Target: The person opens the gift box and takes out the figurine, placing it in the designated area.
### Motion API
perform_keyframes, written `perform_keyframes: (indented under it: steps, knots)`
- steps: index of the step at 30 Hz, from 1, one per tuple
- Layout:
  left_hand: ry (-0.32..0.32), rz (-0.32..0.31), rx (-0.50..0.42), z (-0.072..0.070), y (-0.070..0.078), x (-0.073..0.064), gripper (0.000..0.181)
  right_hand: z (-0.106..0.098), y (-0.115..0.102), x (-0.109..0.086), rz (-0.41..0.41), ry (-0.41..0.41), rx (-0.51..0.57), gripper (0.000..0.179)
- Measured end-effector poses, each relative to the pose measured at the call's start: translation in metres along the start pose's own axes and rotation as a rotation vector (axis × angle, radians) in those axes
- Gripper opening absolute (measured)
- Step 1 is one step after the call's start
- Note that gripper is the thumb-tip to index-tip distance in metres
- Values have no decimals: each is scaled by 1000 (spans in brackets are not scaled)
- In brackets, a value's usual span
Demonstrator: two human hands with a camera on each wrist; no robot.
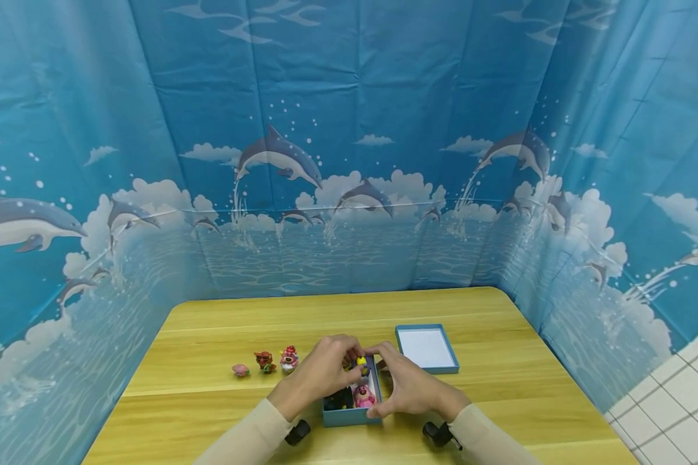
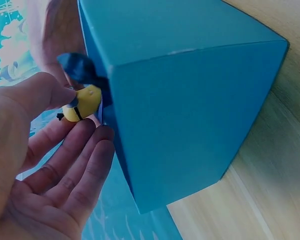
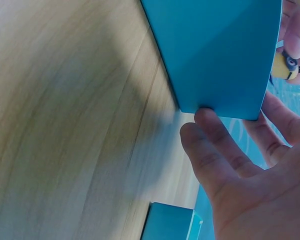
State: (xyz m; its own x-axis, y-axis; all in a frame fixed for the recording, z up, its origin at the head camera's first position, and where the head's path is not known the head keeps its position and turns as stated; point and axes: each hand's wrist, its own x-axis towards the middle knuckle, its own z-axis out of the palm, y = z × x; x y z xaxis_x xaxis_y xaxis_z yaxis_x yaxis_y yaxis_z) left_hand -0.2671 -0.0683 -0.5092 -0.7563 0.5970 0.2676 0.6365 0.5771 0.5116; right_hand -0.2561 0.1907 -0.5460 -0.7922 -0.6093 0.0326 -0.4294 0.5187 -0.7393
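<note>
blue box (image 1: pixel 342 419): we see pink figure (image 1: pixel 363 396) and dark item (image 1: pixel 340 400) inside; left hand (image 1: pixel 324 369) pinches yellow figure (image 2: pixel 87 103) by the far edge, right hand (image 1: pixel 412 385) braces, spread wide; three figures (image 1: pixel 264 361) outside, surface's (image 1: pixel 209 329) left.

the left fingers (image 1: pixel 352 347) pinch a yellow figure (image 1: pixel 362 362) at the blue box (image 1: pixel 349 418) that the right hand (image 1: pixel 410 382) grips.
</note>
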Motion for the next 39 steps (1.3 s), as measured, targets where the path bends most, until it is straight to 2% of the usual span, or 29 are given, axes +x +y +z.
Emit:
perform_keyframes:
  steps: [10, 19, 31, 39]
  knots:
    - [43, -12, -46, -6, 1, -7, 17, 1, 0, 1, -5, 7, -7, 99]
    - [101, 26, -60, -10, -1, -12, 14, 1, 0, 2, -3, 4, -8, 101]
    - [166, -13, -85, -14, -2, -18, 21, 2, 0, 0, -5, 14, -34, 105]
    - [261, -5, -19, -17, -4, -22, 20, 1, 0, 2, -6, 17, -33, 106]
